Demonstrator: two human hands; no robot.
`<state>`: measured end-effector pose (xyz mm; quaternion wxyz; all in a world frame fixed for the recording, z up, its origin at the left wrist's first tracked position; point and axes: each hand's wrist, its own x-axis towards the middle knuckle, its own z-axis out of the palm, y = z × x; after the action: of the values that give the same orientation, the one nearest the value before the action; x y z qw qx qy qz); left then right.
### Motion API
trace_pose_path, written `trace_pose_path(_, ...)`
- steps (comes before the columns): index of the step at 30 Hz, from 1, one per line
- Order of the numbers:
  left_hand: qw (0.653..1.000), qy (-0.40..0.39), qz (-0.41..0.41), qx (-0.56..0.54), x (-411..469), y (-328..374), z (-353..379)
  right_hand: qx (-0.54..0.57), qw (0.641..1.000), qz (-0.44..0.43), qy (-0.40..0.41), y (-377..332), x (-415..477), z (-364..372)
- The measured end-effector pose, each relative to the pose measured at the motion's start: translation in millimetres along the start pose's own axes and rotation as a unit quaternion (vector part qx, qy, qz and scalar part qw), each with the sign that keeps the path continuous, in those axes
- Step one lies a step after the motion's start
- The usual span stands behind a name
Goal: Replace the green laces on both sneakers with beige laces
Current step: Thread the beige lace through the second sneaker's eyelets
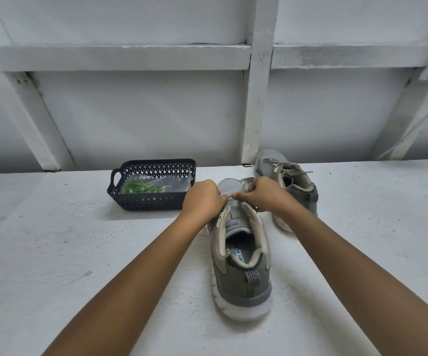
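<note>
A grey and beige sneaker [243,265] stands in front of me, heel toward me, toe pointing away. Its eyelet rows look bare from the tongue back. My left hand [204,197] and my right hand [264,192] meet over its toe end, fingers curled, each pinching a short stretch of beige lace [230,197] across the lowest eyelets. The second sneaker [291,181] stands behind to the right, laced in beige. Green laces [141,187] lie in a clear bag inside the dark basket [151,204].
The dark perforated basket sits left of the near sneaker on the white surface [66,253]. A white wall with beams [256,98] rises just behind the far edge, close to the second sneaker.
</note>
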<state>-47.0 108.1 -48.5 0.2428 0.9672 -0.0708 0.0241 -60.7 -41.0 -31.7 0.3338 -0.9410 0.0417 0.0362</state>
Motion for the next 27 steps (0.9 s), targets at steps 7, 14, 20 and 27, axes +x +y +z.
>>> trace_pose_path(7, 0.995, -0.092, -0.028, -0.009, 2.4, 8.2, -11.9, 0.060, 0.993, 0.050, -0.090, -5.2, 5.8, -14.2)
trace_pose_path(14, 0.986, -0.151, -0.042, -0.054, 1.7, 11.6, -20.9, 0.068, 0.985, 0.075, -0.142, -9.4, 12.0, -19.6)
trace_pose_path(20, 0.985, -0.170, -0.038, -0.019, 1.9, 16.2, -30.4, -0.011, 0.989, 0.067, -0.130, -18.7, 14.6, -20.4)
trace_pose_path(27, 0.980, -0.196, -0.022, 0.015, 5.4, 24.9, -31.8, -0.197, 0.974, -0.032, -0.104, -29.3, 16.5, -7.3)
